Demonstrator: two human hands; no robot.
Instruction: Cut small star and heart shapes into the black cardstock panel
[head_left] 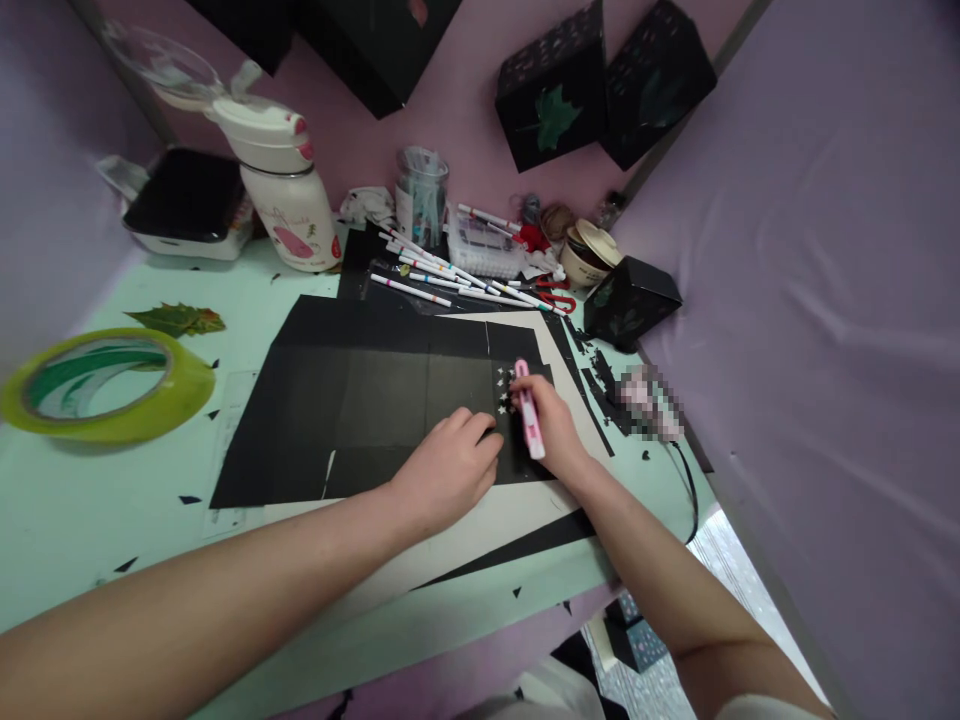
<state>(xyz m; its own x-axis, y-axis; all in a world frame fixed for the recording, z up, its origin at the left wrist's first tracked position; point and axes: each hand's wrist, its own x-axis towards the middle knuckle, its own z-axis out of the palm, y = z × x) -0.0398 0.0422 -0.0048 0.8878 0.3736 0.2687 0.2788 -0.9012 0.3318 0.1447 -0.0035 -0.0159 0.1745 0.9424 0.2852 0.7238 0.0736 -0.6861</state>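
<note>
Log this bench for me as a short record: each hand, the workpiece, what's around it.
Left hand: fingers curled over the flat black paper sheet
Right hand: gripping a slim pink-and-white cutter
Workpiece: the black sheet, small white star shapes near its right end
Underneath: pale flat board
Left side: round yellow-green tape roll
Behind: slim white markers; white bottle with pink trim
</note>
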